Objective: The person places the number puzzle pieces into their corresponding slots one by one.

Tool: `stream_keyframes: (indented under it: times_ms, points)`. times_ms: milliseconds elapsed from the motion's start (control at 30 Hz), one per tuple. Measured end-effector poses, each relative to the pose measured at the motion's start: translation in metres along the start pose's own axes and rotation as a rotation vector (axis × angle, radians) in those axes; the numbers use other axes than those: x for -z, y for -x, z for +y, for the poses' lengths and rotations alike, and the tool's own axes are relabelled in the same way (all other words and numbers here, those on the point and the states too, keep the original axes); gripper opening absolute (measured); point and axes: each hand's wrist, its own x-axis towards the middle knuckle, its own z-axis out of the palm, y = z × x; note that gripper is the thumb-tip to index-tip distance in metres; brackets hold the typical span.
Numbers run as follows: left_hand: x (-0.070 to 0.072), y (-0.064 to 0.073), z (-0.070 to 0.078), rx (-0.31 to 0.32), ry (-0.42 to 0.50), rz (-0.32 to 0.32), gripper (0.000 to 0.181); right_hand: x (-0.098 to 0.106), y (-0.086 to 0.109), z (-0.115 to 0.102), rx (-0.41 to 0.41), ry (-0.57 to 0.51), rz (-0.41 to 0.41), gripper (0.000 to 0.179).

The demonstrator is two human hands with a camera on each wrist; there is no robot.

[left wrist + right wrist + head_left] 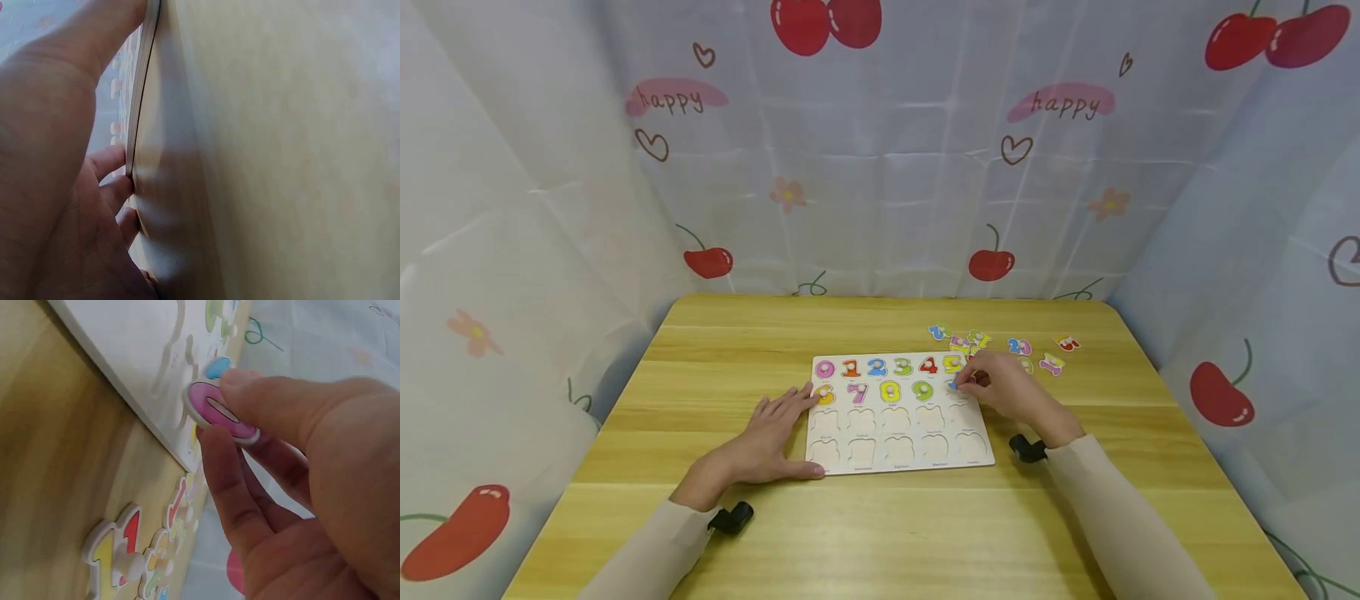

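Note:
A white number puzzle board (877,422) lies flat on the table. Colourful digit pieces fill its top row and much of the second; shallow bare recesses show in the two lower rows. My left hand (763,446) rests at the board's left side, fingers spread along the edge and thumb at the near left corner. At the right end of the second row, my right hand (1009,387) pinches a number puzzle piece (203,403) with a pink 0 and a blue part. Thumb and fingertips hold it tilted, close over the board.
Several loose number pieces (1052,363) lie behind and right of the board, some with knobs, such as a yellow and red piece (112,550). The wooden table (895,533) is enclosed by a cherry-patterned curtain (880,167).

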Motion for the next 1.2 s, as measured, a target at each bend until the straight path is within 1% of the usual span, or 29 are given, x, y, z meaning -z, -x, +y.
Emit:
stream_keyframes:
  times_ms: [267, 400, 500, 633, 733, 900, 1033, 1200]
  points:
    - [0.001, -0.001, 0.000, 0.007, 0.002, -0.016, 0.123, 0.006, -0.008, 0.003, 0.033, -0.020, -0.139, 0.004]
    - [0.001, -0.001, -0.001, 0.011, 0.007, -0.017, 0.123, 0.005, -0.012, 0.005, 0.015, -0.022, -0.173, 0.006]
    - [0.001, -0.001, -0.001, 0.008, 0.009, -0.014, 0.123, 0.001, -0.012, 0.007, -0.008, -0.018, -0.160, 0.007]
    - [0.000, -0.002, -0.001, 0.007, 0.005, -0.017, 0.123, -0.005, -0.012, 0.010, -0.028, -0.011, -0.120, 0.007]
    - [0.000, -0.002, -0.001, 0.000, -0.003, -0.010, 0.123, -0.007, -0.012, 0.012, -0.061, 0.000, -0.099, 0.009]
    - [0.002, -0.001, 0.001, -0.008, -0.003, 0.004, 0.124, -0.007, -0.014, 0.013, -0.099, 0.010, -0.099, 0.005]
    - [0.003, -0.001, 0.002, -0.002, 0.003, 0.001, 0.124, -0.007, -0.015, 0.013, -0.111, 0.011, -0.106, 0.007]
    - [0.002, -0.001, 0.001, 0.019, 0.006, -0.020, 0.124, -0.010, -0.016, 0.012, -0.097, 0.022, -0.090, 0.009]
